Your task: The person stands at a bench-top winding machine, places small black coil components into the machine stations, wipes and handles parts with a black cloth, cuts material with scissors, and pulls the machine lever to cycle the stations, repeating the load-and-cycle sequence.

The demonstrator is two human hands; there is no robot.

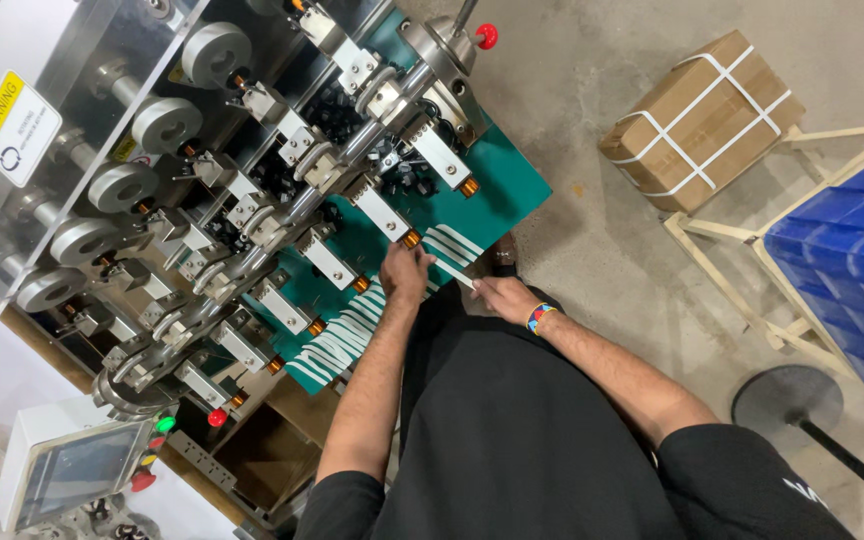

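White strip (455,273) is pinched between both outstretched arms' fingers, left hand (405,272) and right hand (500,295), over the green machine table (512,180).

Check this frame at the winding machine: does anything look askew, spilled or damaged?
Nothing looks damaged or spilled. The white strips lie in uneven, slightly wavy rows on the green table. The left hand and right hand hold one strip between them.

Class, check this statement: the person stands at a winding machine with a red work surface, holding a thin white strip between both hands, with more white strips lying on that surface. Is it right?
One detail is wrong: the work surface is green, not red, as the head view shows. The rest stands: the left hand and right hand hold a thin white strip, and more white strips lie on it.
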